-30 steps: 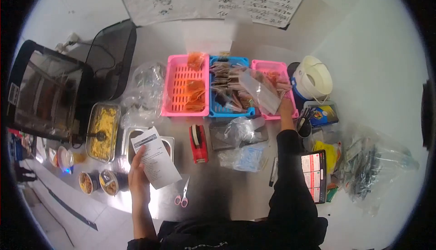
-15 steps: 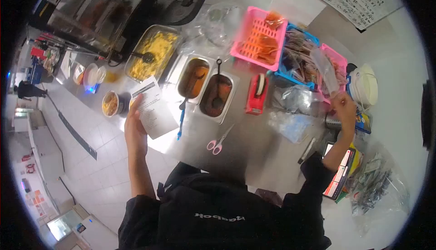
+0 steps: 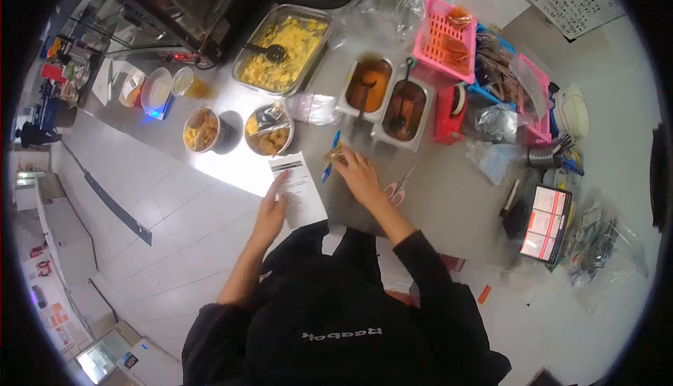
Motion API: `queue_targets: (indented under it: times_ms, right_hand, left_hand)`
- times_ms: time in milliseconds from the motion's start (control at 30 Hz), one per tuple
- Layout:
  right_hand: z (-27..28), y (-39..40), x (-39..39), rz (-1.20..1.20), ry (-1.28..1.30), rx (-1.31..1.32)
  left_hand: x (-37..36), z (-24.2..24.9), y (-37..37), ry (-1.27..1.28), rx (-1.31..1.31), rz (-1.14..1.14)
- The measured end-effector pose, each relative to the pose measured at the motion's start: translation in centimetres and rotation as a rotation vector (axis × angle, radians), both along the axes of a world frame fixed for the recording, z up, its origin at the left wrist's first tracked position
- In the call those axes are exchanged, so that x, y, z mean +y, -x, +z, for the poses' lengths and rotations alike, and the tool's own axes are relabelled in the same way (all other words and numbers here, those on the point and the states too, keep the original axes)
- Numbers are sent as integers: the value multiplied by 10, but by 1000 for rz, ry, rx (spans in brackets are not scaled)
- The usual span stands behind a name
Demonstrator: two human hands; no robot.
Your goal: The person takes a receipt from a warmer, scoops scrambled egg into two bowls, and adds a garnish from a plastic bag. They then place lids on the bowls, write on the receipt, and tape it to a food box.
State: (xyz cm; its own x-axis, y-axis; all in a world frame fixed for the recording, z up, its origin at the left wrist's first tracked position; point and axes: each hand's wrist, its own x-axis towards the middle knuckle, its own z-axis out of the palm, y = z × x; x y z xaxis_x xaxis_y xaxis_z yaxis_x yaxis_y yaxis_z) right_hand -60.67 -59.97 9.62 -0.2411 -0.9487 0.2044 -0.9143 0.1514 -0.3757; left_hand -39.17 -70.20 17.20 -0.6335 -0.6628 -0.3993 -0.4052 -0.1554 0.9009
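A white printed paper (image 3: 303, 193) lies near the counter's front edge. My left hand (image 3: 270, 211) holds it at its left side, fingers over the print. My right hand (image 3: 357, 174) pinches a small brownish packet (image 3: 335, 155) just right of the paper, beside a blue pen (image 3: 331, 158). Pink-handled scissors (image 3: 396, 193) lie right of that hand. Behind the paper stands a bowl of food (image 3: 270, 139) with a clear and dark packet on top. A second bowl of food (image 3: 202, 131) is to its left.
A glass tray of yellow food (image 3: 259, 81) sits at the back. Two metal sauce pans (image 3: 384, 127), a red tape dispenser (image 3: 449, 130) and a pink basket (image 3: 424, 53) stand to the right. A lit tablet (image 3: 545, 225) is at the far right. A person (image 3: 35, 135) stands far left.
My right hand has come from the baskets on the right to the middle with a small packet. The paper has gone from raised to low at the counter's edge. The view has shifted left.
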Motion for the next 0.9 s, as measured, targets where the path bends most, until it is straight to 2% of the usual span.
queue_targets:
  times_ms: [67,167,267,367,467,500,600,667,767,867,900]
  right_hand:
    - [-20,0,-15,85,-31,104]
    - [-19,2,-17,182,-11,294]
    - [-11,-5,-21,378,36,404]
    - [-21,-6,-29,434,-80,457]
    - [-14,6,-25,297,-41,342]
    - [-10,8,-25,254,162,136]
    - [5,-2,-21,72,674,-512]
    - [17,-25,-12,-107,918,-942]
    - [24,-51,-11,-310,992,-1171]
    - [-2,-53,12,-324,728,-1230]
    - [-6,-56,18,-405,573,-1280]
  left_hand:
    - [2,-36,-16,-1,-11,-44]
    - [-2,-85,-40,247,-30,-122]
    - [-5,-95,-40,413,-27,-165]
    - [-8,-95,-29,365,-31,-189]
    - [-10,-102,-13,524,-10,-272]
    - [-9,-109,-8,563,-78,-305]
    - [-16,-88,15,437,-240,-467]
    - [-18,-115,22,731,-168,-420]
    - [-22,-126,31,976,-217,-304]
    - [-21,-128,37,1039,-205,-232]
    - [-23,-125,38,962,-275,-301]
